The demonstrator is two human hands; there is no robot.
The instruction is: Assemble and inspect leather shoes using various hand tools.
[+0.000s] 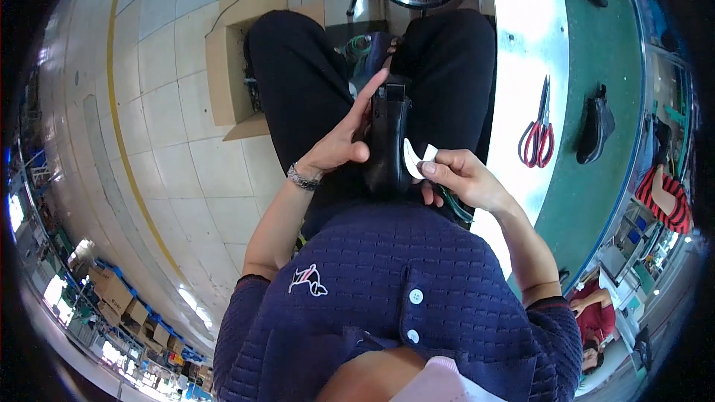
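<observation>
Holding a black shoe upright on my lap, my left hand grips its side. My right hand pinches a white strip against the shoe. Red scissors lie on the table.

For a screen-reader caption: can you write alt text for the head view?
Seen from above, a seated person holds a black shoe on their lap with the left hand, while the right hand pinches a small white piece against it. Red scissors and another black shoe lie on the table at right; a cardboard box stands on the floor.
</observation>
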